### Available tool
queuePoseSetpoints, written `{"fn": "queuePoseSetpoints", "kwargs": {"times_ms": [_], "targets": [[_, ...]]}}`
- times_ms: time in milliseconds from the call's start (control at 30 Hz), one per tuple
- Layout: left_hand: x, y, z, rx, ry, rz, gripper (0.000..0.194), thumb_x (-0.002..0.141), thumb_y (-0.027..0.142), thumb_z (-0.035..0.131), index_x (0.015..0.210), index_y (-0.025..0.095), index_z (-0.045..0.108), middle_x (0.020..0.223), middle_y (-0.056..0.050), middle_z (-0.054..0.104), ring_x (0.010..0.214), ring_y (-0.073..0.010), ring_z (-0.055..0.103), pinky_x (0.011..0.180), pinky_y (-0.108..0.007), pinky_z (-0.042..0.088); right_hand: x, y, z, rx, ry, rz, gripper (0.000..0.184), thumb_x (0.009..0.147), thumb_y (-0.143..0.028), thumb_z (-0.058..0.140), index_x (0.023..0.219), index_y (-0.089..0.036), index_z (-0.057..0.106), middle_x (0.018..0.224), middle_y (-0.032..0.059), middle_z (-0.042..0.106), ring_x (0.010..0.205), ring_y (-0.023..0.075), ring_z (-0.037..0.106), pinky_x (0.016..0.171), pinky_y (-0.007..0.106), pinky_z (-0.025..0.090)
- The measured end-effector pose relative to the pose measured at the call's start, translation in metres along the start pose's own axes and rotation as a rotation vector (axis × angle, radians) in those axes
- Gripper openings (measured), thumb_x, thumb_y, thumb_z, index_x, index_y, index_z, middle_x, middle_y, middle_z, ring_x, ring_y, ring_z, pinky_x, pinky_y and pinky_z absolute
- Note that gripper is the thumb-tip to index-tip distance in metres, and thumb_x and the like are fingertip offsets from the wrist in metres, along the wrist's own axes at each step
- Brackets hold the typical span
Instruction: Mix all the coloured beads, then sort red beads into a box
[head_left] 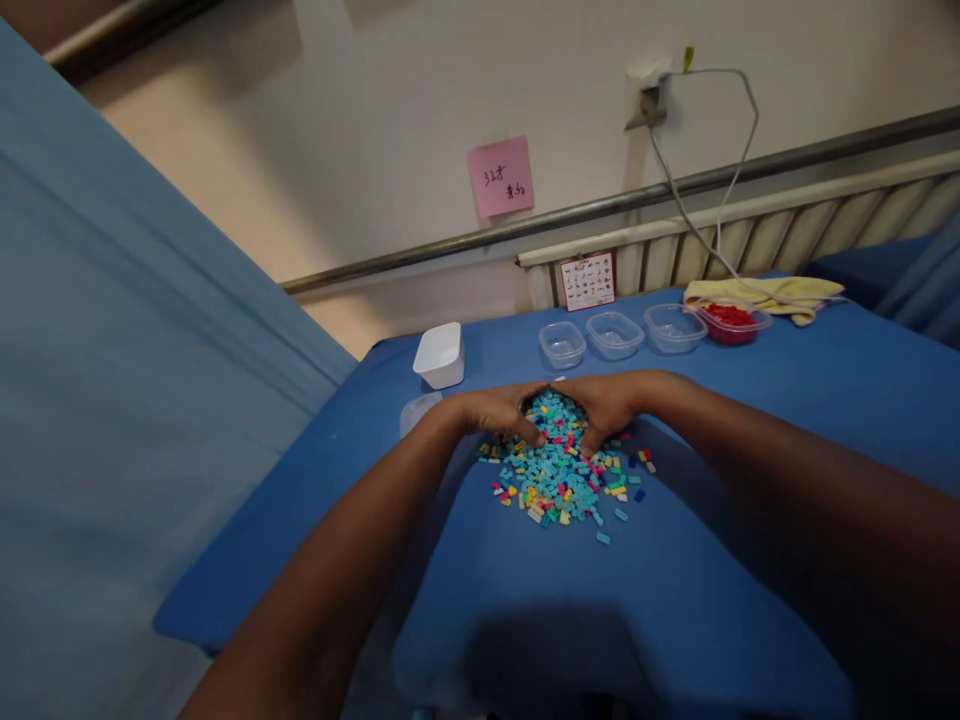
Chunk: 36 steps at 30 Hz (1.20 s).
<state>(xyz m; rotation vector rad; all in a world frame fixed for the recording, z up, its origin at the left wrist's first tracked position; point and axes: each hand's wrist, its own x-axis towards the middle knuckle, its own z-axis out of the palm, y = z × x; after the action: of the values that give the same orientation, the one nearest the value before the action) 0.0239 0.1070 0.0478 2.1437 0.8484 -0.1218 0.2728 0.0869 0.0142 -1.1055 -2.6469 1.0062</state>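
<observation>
A heap of small plastic bricks [559, 475], mostly light blue with pink, yellow and white ones, lies on the blue cloth of the table [675, 560]. My left hand [499, 412] and my right hand [607, 402] curve round the far side of the heap. Their fingertips meet at the back and the thumbs point toward me. Both hands are cupped with fingers together, resting on the cloth against the bricks. A few loose bricks lie scattered at the heap's near edge.
Behind the hands stands a white tub [439, 355]. Three clear plastic tubs [613, 335] sit in a row, then one holding red pieces [731, 322]. A yellow cloth [765, 293], a small card [588, 281], a radiator and a blue curtain [112, 400] bound the table.
</observation>
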Motion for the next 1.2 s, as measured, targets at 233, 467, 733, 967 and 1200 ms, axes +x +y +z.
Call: {"fn": "queuePoseSetpoints", "kwargs": {"times_ms": [233, 467, 733, 967, 1200], "targets": [[0.009, 0.002, 0.013, 0.052, 0.094, -0.119, 0.119, 0.058, 0.021, 0.083, 0.167, 0.013, 0.037, 0.156, -0.017, 0.058, 0.137, -0.0388, 0.059, 0.114, -0.046, 0.052, -0.001, -0.005, 0.010, 0.024, 0.080, 0.068, 0.098, 0.063, -0.031, 0.092, 0.153, -0.017, 0.058, 0.134, 0.0132, 0.075, 0.114, 0.0345, 0.072, 0.100, 0.043, 0.057], [0.003, 0.006, 0.019, -0.247, 0.219, -0.137, 0.123, 0.059, 0.023, 0.081, 0.171, 0.011, 0.032, 0.153, -0.019, 0.059, 0.111, -0.0315, 0.070, 0.082, -0.037, 0.060, -0.006, -0.018, 0.016, 0.174, 0.182, 0.083, 0.072, 0.069, -0.018, 0.075, 0.141, -0.016, 0.067, 0.110, 0.0073, 0.080, 0.089, 0.0263, 0.074, 0.078, 0.036, 0.059], [-0.020, 0.025, 0.017, -0.513, 0.215, -0.074, 0.094, 0.066, 0.020, 0.086, 0.155, 0.016, 0.055, 0.112, -0.010, 0.073, 0.079, -0.0196, 0.068, 0.063, -0.029, 0.054, -0.012, -0.046, 0.009, 0.414, 0.212, 0.107, 0.053, 0.078, -0.023, 0.078, 0.130, -0.018, 0.072, 0.096, 0.0025, 0.079, 0.073, 0.0195, 0.071, 0.064, 0.029, 0.057], [-0.032, 0.031, 0.029, -0.287, 0.251, -0.030, 0.068, 0.073, 0.019, 0.076, 0.141, 0.018, 0.067, 0.116, -0.008, 0.075, 0.089, -0.0231, 0.070, 0.073, -0.034, 0.059, -0.016, -0.062, 0.010, 0.073, 0.209, 0.140, 0.060, 0.085, -0.023, 0.075, 0.145, -0.019, 0.068, 0.108, 0.0074, 0.083, 0.082, 0.0237, 0.078, 0.073, 0.031, 0.058], [-0.055, 0.037, 0.038, -0.035, 0.258, 0.037, 0.065, 0.083, 0.019, 0.071, 0.148, 0.019, 0.063, 0.139, -0.010, 0.073, 0.123, -0.0291, 0.070, 0.105, -0.041, 0.055, -0.037, -0.064, 0.016, -0.045, 0.174, -0.016, 0.050, 0.079, -0.020, 0.078, 0.129, -0.026, 0.079, 0.121, 0.0056, 0.082, 0.108, 0.0289, 0.075, 0.096, 0.036, 0.055]]}}
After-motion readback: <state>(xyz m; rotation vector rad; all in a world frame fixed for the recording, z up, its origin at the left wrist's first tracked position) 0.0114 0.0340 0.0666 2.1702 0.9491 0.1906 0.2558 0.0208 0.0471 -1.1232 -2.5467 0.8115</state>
